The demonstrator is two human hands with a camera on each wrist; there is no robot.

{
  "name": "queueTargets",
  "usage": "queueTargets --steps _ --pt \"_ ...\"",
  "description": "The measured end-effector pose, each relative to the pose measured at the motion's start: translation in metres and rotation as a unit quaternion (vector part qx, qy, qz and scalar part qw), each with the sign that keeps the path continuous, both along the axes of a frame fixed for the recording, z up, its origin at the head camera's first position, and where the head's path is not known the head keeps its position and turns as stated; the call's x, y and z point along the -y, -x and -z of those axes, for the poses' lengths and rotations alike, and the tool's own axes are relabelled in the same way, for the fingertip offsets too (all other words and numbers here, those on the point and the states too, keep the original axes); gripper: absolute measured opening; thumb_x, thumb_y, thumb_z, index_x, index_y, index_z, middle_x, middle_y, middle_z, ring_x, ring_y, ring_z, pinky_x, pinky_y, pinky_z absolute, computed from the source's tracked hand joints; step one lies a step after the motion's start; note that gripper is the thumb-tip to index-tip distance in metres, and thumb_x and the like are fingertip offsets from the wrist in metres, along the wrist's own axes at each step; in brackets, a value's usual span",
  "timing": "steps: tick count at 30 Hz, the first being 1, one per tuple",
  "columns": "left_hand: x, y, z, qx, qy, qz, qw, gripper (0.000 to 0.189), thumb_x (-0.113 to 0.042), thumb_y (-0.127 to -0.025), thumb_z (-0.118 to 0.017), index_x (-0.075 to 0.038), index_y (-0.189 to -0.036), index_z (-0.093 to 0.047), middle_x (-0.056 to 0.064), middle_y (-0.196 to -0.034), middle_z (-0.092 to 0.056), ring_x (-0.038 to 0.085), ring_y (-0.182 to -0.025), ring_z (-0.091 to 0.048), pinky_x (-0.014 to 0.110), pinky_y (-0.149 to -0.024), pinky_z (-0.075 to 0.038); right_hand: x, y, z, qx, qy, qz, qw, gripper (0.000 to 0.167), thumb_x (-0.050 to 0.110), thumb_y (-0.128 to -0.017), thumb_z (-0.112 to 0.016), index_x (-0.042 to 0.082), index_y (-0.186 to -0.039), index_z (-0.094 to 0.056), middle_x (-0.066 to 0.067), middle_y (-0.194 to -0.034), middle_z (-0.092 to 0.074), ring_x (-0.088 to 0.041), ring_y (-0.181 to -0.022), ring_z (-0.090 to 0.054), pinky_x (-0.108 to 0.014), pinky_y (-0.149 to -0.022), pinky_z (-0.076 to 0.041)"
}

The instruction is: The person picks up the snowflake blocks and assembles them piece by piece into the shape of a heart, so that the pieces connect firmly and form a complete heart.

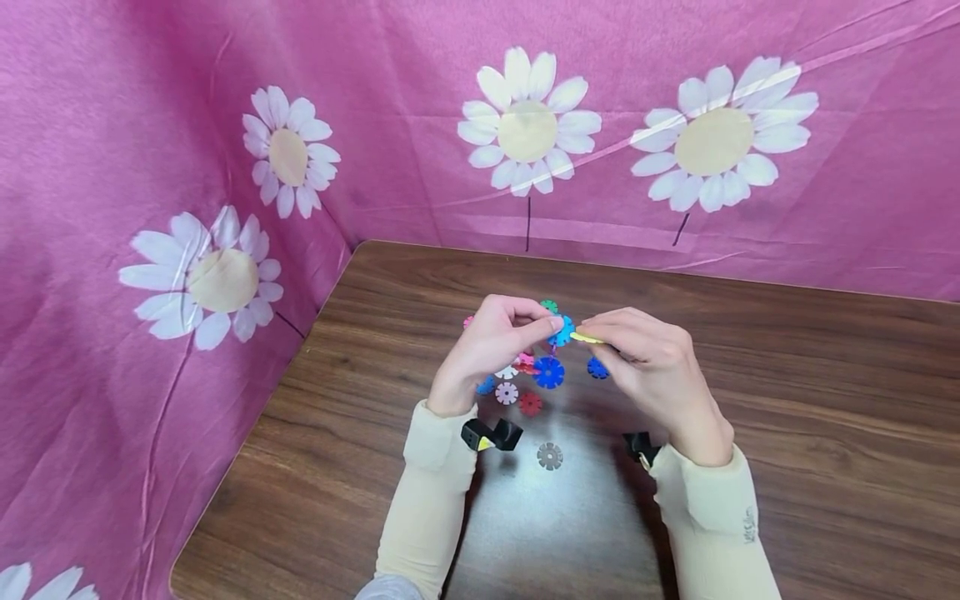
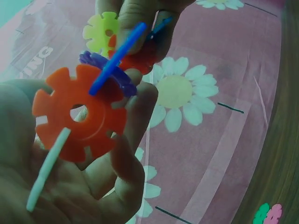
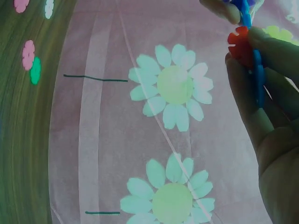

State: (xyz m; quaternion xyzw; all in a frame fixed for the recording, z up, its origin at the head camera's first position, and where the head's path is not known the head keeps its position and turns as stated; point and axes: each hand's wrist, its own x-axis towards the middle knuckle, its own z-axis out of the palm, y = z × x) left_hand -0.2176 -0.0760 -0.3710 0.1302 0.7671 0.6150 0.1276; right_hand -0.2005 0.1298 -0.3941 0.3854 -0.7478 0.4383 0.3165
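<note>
Notched plastic discs, slotted together into a chain, hang between the two hands above the table. My left hand [image 1: 498, 346] [image 2: 117, 177] pinches the chain near a light blue disc [image 1: 561, 332]. In the left wrist view, an orange-red disc [image 2: 100, 123] faces the camera, with an edge-on white disc [image 2: 48, 170], a blue disc [image 2: 117, 59] and a purple disc [image 2: 124, 81] joined around it. My right hand [image 1: 648, 354] [image 3: 275, 93] pinches a red disc [image 3: 240, 45] and a blue disc [image 3: 259, 77]; a yellow disc [image 1: 587, 337] [image 2: 102, 32] sits at its fingers. Fingers partly hide the joints.
Loose discs lie on the wooden table [image 1: 360, 375]: a grey disc [image 1: 550, 456] nearest, a red disc [image 1: 530, 405], a pale pink disc [image 1: 506, 393], a blue disc [image 1: 597, 367], and a green disc [image 1: 550, 307] at the back. A pink flowered cloth [image 1: 405, 108] hangs behind the table.
</note>
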Motion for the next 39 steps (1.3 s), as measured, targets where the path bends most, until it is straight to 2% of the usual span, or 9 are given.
queueTargets --steps 4,10,14,17,22,24,28,35,39 --pt "-0.001 -0.002 -0.002 -0.003 0.000 -0.005 1.0000 0.017 -0.014 -0.092 -0.065 0.001 -0.093 -0.074 0.009 -0.076 -0.068 0.009 -0.058 -0.055 0.023 -0.053 -0.043 0.002 0.000 0.001 -0.005 0.001 0.003 1.0000 0.007 0.004 -0.085 -0.071 0.003 -0.090 -0.077 -0.008 -0.086 -0.074 -0.015 -0.080 -0.067 -0.010 -0.067 -0.047" --pt "-0.002 -0.002 -0.001 -0.019 -0.006 -0.024 0.9995 0.016 -0.014 -0.091 -0.066 0.001 -0.089 -0.074 -0.001 -0.071 -0.067 0.009 -0.060 -0.054 0.021 -0.051 -0.038 0.009 0.001 0.002 -0.001 0.030 0.009 0.9995 0.022 -0.010 -0.072 -0.077 0.002 -0.091 -0.077 -0.010 -0.087 -0.075 -0.015 -0.082 -0.070 -0.012 -0.082 -0.051" --pt "-0.004 -0.001 0.000 -0.020 -0.017 -0.028 0.9993 0.017 -0.013 -0.090 -0.067 0.002 -0.089 -0.074 -0.002 -0.071 -0.068 0.010 -0.066 -0.061 0.021 -0.058 -0.046 0.011 0.000 0.003 -0.002 0.043 0.019 0.9989 0.033 -0.018 -0.063 -0.078 0.002 -0.089 -0.077 -0.011 -0.086 -0.075 -0.016 -0.080 -0.070 -0.011 -0.080 -0.051" --pt "-0.002 0.001 0.002 -0.013 -0.026 -0.032 0.9991 0.017 -0.013 -0.090 -0.066 0.003 -0.091 -0.074 -0.001 -0.073 -0.068 0.014 -0.068 -0.061 0.024 -0.063 -0.051 0.010 0.001 0.003 0.013 0.045 0.018 0.9988 0.034 -0.019 -0.062 -0.078 0.002 -0.090 -0.077 -0.012 -0.088 -0.074 -0.012 -0.083 -0.070 -0.008 -0.072 -0.049" --pt "0.001 0.004 0.004 0.010 -0.056 -0.039 0.9977 0.020 -0.012 -0.093 -0.063 0.006 -0.098 -0.070 0.007 -0.077 -0.071 0.016 -0.068 -0.065 0.036 -0.070 -0.058 0.004 0.003 0.001 0.068 0.087 0.033 0.9934 0.023 -0.015 -0.074 -0.072 0.000 -0.091 -0.076 -0.012 -0.097 -0.073 -0.005 -0.093 -0.067 -0.010 -0.068 -0.044" --pt "0.003 0.004 0.003 0.011 -0.068 -0.049 0.9964 0.020 -0.011 -0.094 -0.062 0.007 -0.098 -0.069 0.007 -0.076 -0.071 0.014 -0.066 -0.065 0.041 -0.071 -0.058 -0.002 0.003 0.000 0.092 0.116 0.061 0.9871 0.013 -0.010 -0.080 -0.070 -0.002 -0.088 -0.075 -0.008 -0.095 -0.071 -0.003 -0.084 -0.062 -0.011 -0.064 -0.042" --pt "0.004 0.005 0.002 0.016 -0.102 -0.079 0.9915 0.021 -0.009 -0.093 -0.061 0.010 -0.101 -0.067 -0.002 -0.072 -0.068 0.011 -0.062 -0.063 0.035 -0.065 -0.057 -0.011 0.003 0.002 0.118 0.122 0.098 0.9807 0.011 -0.008 -0.078 -0.073 0.000 -0.085 -0.075 -0.002 -0.085 -0.065 -0.001 -0.070 -0.050 -0.011 -0.057 -0.038" --pt "0.005 0.005 0.001 0.018 -0.127 -0.099 0.9869 0.022 -0.008 -0.093 -0.060 0.011 -0.103 -0.065 -0.008 -0.069 -0.066 0.011 -0.063 -0.064 0.025 -0.062 -0.054 -0.009 0.006 0.007 0.063 0.071 0.084 0.9919 0.019 -0.009 -0.070 -0.079 0.004 -0.084 -0.076 -0.007 -0.076 -0.070 0.003 -0.074 -0.058 -0.008 -0.066 -0.044" --pt "0.006 0.003 0.000 -0.005 -0.114 -0.085 0.9898 0.021 -0.009 -0.093 -0.061 0.009 -0.103 -0.066 0.001 -0.072 -0.069 0.012 -0.062 -0.062 0.027 -0.062 -0.054 -0.004 0.005 0.007 0.032 0.064 0.099 0.9925 0.017 -0.008 -0.072 -0.079 0.004 -0.084 -0.076 -0.006 -0.076 -0.070 0.002 -0.074 -0.058 -0.008 -0.071 -0.045"
